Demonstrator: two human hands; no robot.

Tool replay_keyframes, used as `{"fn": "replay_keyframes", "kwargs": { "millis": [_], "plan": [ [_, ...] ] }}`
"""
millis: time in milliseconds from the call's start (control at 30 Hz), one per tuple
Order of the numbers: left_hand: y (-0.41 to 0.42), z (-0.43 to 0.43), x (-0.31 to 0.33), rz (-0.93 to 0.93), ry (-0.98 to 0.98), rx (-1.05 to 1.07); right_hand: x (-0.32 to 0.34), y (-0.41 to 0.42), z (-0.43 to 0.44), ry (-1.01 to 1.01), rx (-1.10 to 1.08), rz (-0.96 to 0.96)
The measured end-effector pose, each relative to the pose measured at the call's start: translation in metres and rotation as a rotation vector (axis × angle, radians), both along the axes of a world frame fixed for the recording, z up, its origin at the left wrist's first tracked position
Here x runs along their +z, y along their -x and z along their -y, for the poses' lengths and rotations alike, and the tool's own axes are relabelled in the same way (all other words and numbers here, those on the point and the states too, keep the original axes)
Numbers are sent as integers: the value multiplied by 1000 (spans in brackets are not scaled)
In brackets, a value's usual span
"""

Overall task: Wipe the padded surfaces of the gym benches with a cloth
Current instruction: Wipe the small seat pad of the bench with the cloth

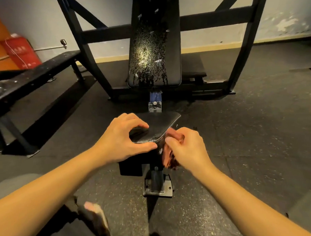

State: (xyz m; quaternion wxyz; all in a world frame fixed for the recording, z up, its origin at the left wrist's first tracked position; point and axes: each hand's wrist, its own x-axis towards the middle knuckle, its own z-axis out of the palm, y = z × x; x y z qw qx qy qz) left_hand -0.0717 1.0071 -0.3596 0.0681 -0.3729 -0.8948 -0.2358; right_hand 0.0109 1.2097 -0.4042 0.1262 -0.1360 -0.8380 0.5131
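While the left hand (127,137) gripped the glossy black seat pad (160,124), the right hand (188,148) clutched a crumpled reddish cloth (167,156)

Inspection finds one marked item: the red box (20,52) at far left carries a row of white characters across its front and a fainter line lower down. Both lines are too blurred to read. No other lettering, brand or number is legible.
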Motion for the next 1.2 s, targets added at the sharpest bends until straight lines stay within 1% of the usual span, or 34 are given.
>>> {"fn": "replay_keyframes", "kwargs": {
  "millis": [100,167,200,233,300,333,367,433,500,600,633,700,733,833,900,933,1000,1133,1200],
  "plan": [
    [4,-9,6,-12,90,-44,-1,-27,21,-32,124,-153],
    [5,-19,9,-31,113,-78,-11,-16,16,-59,88,-182],
    [6,-24,9,-22,122,-84,-19,-2,7,-69,50,-150],
    [7,-27,9,-9,131,-87,-26,16,-4,-74,16,-79],
    [11,-28,7,24,137,-85,-40,51,-24,-66,-23,110],
    [11,-27,6,40,134,-83,-49,63,-31,-42,-39,158],
    [12,-26,5,50,122,-82,-55,69,-33,-12,-49,164],
    [13,-23,4,52,99,-80,-48,58,-27,25,-28,109],
    [12,-23,5,68,87,-83,-30,27,-14,17,64,-5],
    [13,-26,7,96,69,-116,-11,-14,4,-97,260,-177],
    [12,-26,7,97,69,-121,-11,-18,6,-133,271,-213],
    [11,-25,6,91,79,-126,-15,-12,7,-156,219,-230],
    [12,-25,7,89,84,-121,-20,-2,4,-146,171,-201],
    [10,-24,6,72,90,-112,-43,53,-24,-134,5,61],
    [7,-24,5,65,86,-102,-58,80,-38,-100,-68,118],
    [6,-24,5,61,81,-96,-59,84,-39,-95,-91,106],
    [6,-24,6,56,83,-85,-50,74,-33,-101,-54,53],
    [7,-26,8,67,90,-88,-23,10,-10,-166,217,-269],
    [6,-28,6,67,91,-81,-22,13,-14,-207,234,-320]
  ]
}}
